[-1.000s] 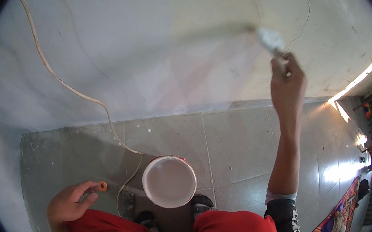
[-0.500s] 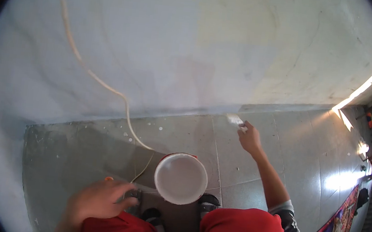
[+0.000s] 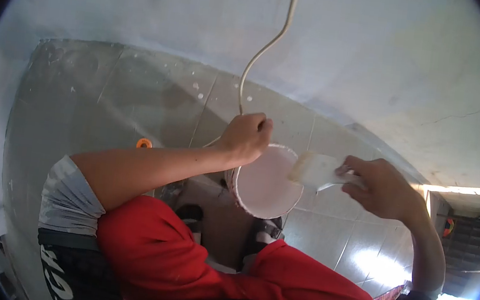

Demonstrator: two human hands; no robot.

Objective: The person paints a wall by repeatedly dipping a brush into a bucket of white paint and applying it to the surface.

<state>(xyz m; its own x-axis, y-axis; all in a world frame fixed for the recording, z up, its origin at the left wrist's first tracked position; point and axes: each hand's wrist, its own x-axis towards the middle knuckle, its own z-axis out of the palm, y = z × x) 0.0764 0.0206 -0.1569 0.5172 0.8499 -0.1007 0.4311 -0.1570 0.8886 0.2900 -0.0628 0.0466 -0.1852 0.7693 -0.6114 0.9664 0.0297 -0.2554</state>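
– When two hands were looked for, where were they found?

– One left hand [image 3: 246, 137] was found at the upper left rim of one bucket [image 3: 237, 196]. One right hand [image 3: 382, 188] was found off to the bucket's other side, and one paintbrush [image 3: 320, 171] was held in it.

– How were things held?

– The brush was gripped by its handle, with the right fingers bent around it. The left fingers were curled up at the rim, but it could not be told if the rim was gripped, as the fingertips were hidden.

– And where was the brush?

– It was held over the right edge of the bucket's mouth, with its bristles pointed in. It could not be told if the rim was touched.

– What else was counted?

– One pale cord [image 3: 261, 57] was seen, hung down to behind the left hand. One round orange thing [image 3: 144, 143] was spotted on the grey floor [image 3: 157, 96], just past the left arm. At least three white spots [image 3: 200, 96] were seen there too. Two legs were covered by red trousers [image 3: 152, 241], and two dark shoes [image 3: 269, 230] were seen near the bucket.
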